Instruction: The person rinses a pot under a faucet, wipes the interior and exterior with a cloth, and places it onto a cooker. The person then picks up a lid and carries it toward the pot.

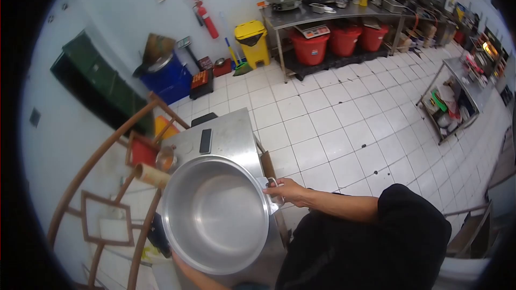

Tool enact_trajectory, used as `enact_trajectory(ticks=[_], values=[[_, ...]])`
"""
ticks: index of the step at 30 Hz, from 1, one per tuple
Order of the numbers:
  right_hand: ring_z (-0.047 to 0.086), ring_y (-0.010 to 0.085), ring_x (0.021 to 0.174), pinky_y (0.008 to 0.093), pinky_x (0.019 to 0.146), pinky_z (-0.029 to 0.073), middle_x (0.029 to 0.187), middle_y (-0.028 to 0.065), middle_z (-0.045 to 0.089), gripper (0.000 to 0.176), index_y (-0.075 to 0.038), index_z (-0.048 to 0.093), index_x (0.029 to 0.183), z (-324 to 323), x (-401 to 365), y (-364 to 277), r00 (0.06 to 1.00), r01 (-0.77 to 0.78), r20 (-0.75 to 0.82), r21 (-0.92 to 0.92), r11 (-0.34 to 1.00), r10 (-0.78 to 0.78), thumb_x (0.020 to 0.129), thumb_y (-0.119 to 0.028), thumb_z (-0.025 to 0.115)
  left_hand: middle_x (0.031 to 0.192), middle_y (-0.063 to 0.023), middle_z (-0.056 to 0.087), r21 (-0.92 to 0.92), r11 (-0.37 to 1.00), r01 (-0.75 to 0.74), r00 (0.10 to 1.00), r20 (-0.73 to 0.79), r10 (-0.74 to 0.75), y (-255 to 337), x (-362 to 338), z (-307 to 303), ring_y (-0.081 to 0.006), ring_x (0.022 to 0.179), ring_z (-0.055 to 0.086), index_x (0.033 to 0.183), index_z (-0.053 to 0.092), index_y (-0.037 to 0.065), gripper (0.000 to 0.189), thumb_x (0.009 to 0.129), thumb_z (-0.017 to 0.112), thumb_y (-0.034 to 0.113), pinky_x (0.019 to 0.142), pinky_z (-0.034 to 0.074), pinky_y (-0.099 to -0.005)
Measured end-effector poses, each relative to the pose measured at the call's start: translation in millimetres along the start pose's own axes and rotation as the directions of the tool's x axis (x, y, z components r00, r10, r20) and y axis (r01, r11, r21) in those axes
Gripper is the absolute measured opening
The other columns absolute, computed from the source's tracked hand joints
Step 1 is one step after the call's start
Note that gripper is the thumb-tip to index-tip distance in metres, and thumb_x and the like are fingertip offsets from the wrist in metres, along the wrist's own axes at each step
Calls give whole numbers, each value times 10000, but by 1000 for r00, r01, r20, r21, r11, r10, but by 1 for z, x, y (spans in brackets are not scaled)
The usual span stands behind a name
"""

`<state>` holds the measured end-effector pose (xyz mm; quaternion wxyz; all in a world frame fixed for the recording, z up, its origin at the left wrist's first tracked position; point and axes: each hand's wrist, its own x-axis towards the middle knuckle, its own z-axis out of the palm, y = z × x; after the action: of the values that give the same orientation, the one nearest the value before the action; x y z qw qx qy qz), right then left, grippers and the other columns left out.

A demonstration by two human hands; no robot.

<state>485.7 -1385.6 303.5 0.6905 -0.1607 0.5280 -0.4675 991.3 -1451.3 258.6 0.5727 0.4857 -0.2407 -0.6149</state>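
A large, round aluminium pot (228,212) faces me with its open mouth, showing a bare, shiny inside. My right hand (286,191) is closed around the loop handle on its right side. At the pot's lower left edge is my left hand (184,266), its fingers hidden behind the pot wall. Below and behind the pot is a stainless steel table (236,134), partly covered by it in this view. A dark phone-like device (206,141) lies on the table just beyond the rim. Left of it sits a small metal bowl (165,158).
Wooden railing (97,164) curves along the left. Red tubs (310,48) stand under a steel counter (333,17) at the back, beside a yellow bin (252,43). A blue drum (171,79) stands by the wall. White tiles (317,123) cover the floor toward a steel cart (451,102).
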Motion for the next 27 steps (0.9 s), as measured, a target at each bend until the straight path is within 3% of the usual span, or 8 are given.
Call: enact_trajectory(ticks=[4,8,9,10,14,20,25,27], values=[[414,95,506,280,498,400,648,-33,421,383,-114,498,857,-6,7,-4,987,-4,158,-28,1000,8,821,-330,813,1361,-179,552,71,997,8,1000,-30,-6,6,-3,32,-343,1199,562,1382,495,29,721,946,485,603,1038,457,-458],[519,142,590,323,546,444,702,32,513,419,-51,550,878,3,3,0,998,34,-45,-184,982,-43,794,-355,826,1350,-181,559,173,984,42,998,-49,-34,1,-10,77,-344,1185,570,1376,501,28,708,946,492,591,1029,464,-458],[555,162,666,327,603,458,762,64,561,452,-25,566,961,4,10,6,985,122,-83,-300,946,-154,784,-347,830,1347,-181,561,191,980,49,998,-53,-40,-1,-14,87,-344,1181,572,1374,503,28,705,946,494,588,1027,465,-458],[591,182,742,331,660,473,822,95,609,501,1,582,1044,3,13,6,960,194,-104,-422,886,-260,775,-338,835,1344,-182,563,207,977,60,997,-56,-49,-4,-16,95,-344,1178,575,1373,504,28,702,946,496,585,1025,467,-458],[642,227,892,358,745,500,945,165,651,527,-8,608,1081,-3,25,6,922,254,-112,-551,795,-372,740,-328,851,1333,-184,571,246,965,91,995,-57,-79,-11,-25,118,-345,1164,583,1367,511,28,689,945,503,573,1017,473,-457],[633,254,977,370,821,501,989,173,653,568,0,609,1093,-6,24,-10,938,239,-89,-531,813,-334,707,-322,874,1316,-186,583,261,959,116,993,-46,-107,-14,-41,135,-346,1143,595,1358,520,27,670,945,514,554,1004,483,-457],[633,264,951,368,790,513,954,149,649,601,19,611,1064,-16,59,6,869,361,-89,-558,747,-486,677,-348,889,1302,-188,592,182,977,108,992,-81,-95,2,-79,137,-346,1126,605,1350,528,27,654,944,523,539,994,491,-456],[622,238,823,351,727,508,865,120,626,613,26,614,1023,-24,42,-19,869,346,-110,-563,751,-483,652,-368,901,1296,-189,596,149,984,100,991,-102,-86,6,-95,149,-347,1119,609,1347,531,27,647,944,526,533,990,494,-456]])
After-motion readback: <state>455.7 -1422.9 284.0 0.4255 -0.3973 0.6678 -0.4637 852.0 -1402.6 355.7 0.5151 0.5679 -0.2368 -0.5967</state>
